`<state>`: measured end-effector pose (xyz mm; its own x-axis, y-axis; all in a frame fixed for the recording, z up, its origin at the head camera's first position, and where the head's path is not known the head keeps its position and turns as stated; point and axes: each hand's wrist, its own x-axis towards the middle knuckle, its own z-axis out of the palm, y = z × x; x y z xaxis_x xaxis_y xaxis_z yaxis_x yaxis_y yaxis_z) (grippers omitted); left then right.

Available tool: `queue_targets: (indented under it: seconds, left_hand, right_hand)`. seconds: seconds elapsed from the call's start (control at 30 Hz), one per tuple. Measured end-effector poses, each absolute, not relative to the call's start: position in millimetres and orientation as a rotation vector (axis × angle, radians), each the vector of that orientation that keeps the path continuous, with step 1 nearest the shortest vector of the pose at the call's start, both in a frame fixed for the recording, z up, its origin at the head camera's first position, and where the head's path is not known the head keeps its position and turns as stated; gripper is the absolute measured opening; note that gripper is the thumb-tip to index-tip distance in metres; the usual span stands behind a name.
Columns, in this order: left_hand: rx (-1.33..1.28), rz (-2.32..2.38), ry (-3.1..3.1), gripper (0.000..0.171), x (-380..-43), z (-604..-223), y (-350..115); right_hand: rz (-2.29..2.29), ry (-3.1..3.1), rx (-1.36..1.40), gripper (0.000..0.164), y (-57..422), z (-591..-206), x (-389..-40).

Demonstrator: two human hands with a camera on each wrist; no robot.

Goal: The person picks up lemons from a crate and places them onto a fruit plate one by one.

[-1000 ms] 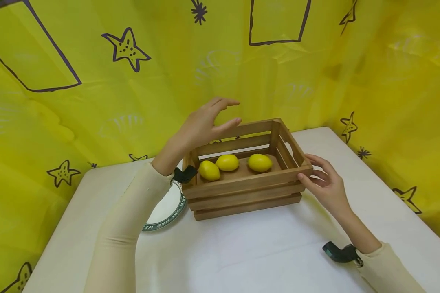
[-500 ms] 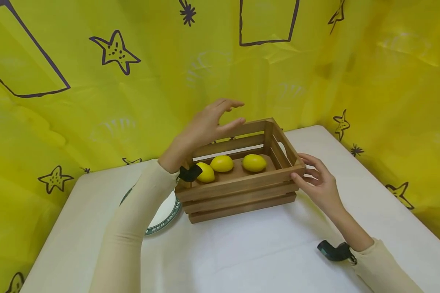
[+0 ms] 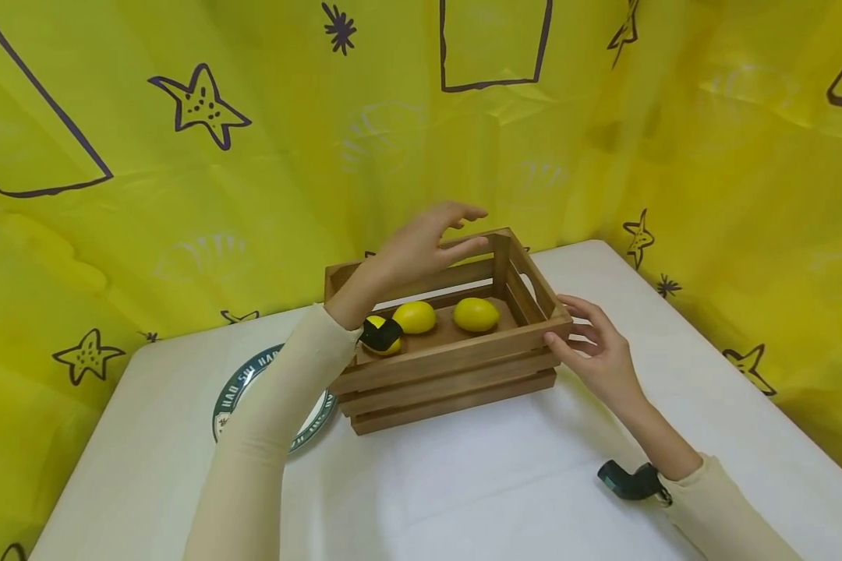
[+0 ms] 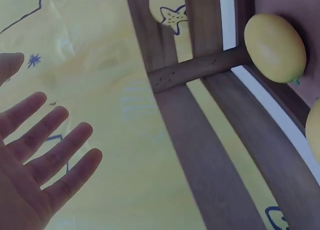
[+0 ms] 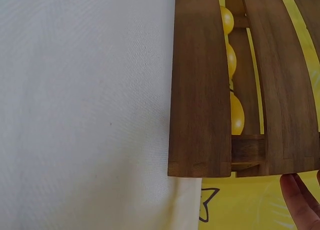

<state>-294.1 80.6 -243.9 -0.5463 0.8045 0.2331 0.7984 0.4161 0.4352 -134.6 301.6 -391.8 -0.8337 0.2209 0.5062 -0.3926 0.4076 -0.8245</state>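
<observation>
A slatted wooden crate stands on the white table with three yellow lemons inside: the right one, the middle one and the left one, partly hidden by the left wrist camera. My left hand hovers over the crate's back, fingers spread and nothing held; in the left wrist view this hand shows its separate fingers. At the crate's front right corner my right hand holds on, thumb at the front slat and fingers at the end panel. Its fingertips touch the wood in the right wrist view.
Left of the crate lies a white plate with a green lettered rim, partly covered by the left forearm. A yellow cloth with drawn stars hangs behind the white table.
My left hand has drifted to the right over the crate. The right hand stays at its corner. The head view has turned slightly right, and more of the plate shows.
</observation>
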Motion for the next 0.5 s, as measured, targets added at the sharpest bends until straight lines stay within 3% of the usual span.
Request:
queue_targets:
  seconds: [0.5]
  left_hand:
    - [1.487, 0.816, 2.260, 0.047, -315.2, -289.8, 107.9]
  right_hand:
    - [1.453, -2.128, 0.147, 0.056, 302.2, -396.7, -137.3]
